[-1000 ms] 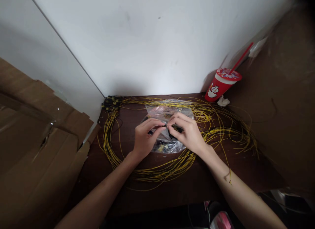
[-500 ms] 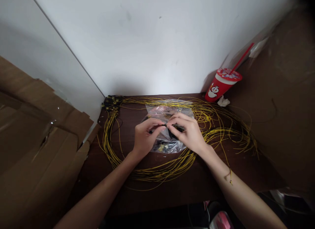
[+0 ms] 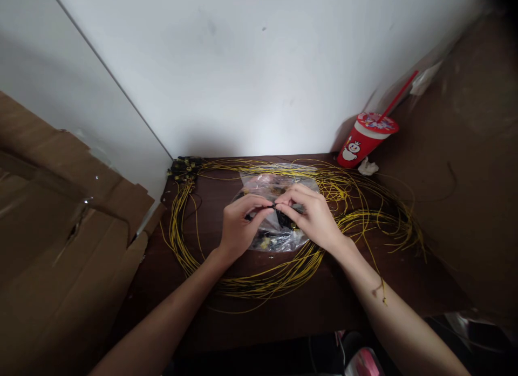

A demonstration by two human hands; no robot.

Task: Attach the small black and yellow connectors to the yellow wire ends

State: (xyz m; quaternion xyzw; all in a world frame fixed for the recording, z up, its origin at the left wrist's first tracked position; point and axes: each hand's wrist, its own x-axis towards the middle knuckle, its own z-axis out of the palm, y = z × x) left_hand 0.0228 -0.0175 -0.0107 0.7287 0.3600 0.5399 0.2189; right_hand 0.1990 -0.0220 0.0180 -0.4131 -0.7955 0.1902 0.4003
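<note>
Fingers (image 3: pixel 256 201) over bag (image 3: pixel 279 241), red cup (image 3: pixel 362 144) beyond yellow wires (image 3: pixel 269 286)

Wht wall (image 3: pixel 259 84), dk brn tbl (image 3: pixel 210 203), dim lt.

Left hand (image 3: pixel 239 225), right hand (image 3: pixel 316 218), dark piece (image 3: pixel 274 206) pinched between, yellow wires (image 3: pixel 263 287)

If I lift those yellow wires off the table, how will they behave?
The yellow wires would probably sag and flop, being thin and long. They may snag, since strands cross in a loose tangle beside the right hand. The upper-left end might hang heavier, as dark pieces cluster there.
</note>
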